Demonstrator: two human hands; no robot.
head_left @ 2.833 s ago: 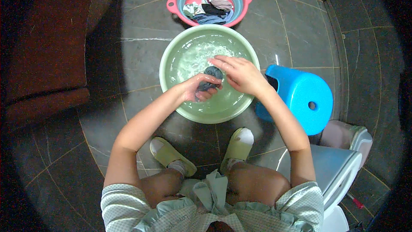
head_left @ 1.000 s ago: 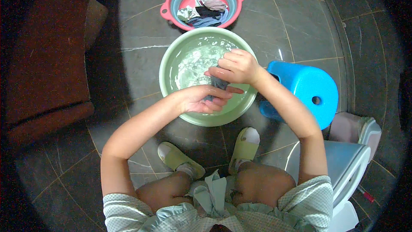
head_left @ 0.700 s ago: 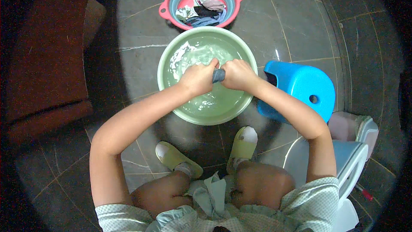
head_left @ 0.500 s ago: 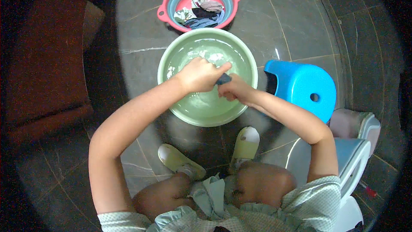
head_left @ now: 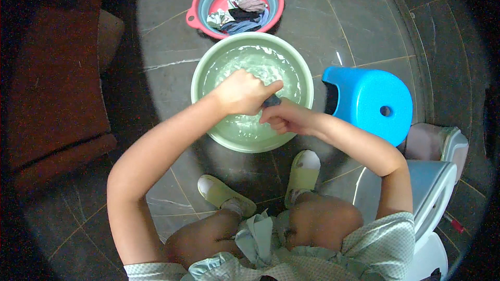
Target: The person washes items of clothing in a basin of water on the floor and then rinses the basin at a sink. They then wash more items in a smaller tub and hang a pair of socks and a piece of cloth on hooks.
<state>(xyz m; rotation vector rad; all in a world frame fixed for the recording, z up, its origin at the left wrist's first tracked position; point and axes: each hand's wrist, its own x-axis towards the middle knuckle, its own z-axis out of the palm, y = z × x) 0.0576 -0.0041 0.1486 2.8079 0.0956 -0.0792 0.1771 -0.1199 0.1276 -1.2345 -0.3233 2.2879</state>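
Above a pale green basin [head_left: 197, 75] of rippling water, my left hand [head_left: 242, 92] and my right hand [head_left: 289, 116] are closed on one dark grey-blue cloth [head_left: 271, 101]. Only a short twisted bit of it shows between the two fists; the rest is hidden in my fingers. My left thumb sticks out toward the right, over the cloth. The fingers of my right hand curl around its other end, slightly nearer to me.
Beyond the basin stands a pink and grey-blue tub [head_left: 193, 10] with several crumpled clothes [head_left: 242, 14] in it. A blue plastic stool [head_left: 371, 105] is on the right, with a lidded container [head_left: 424, 190] nearer me. My slippered feet [head_left: 303, 174] rest on dark tiles.
My right hand has turned and dropped slightly, both hands still holding the cloth. The water ripples more strongly. The whole view has shifted a little.
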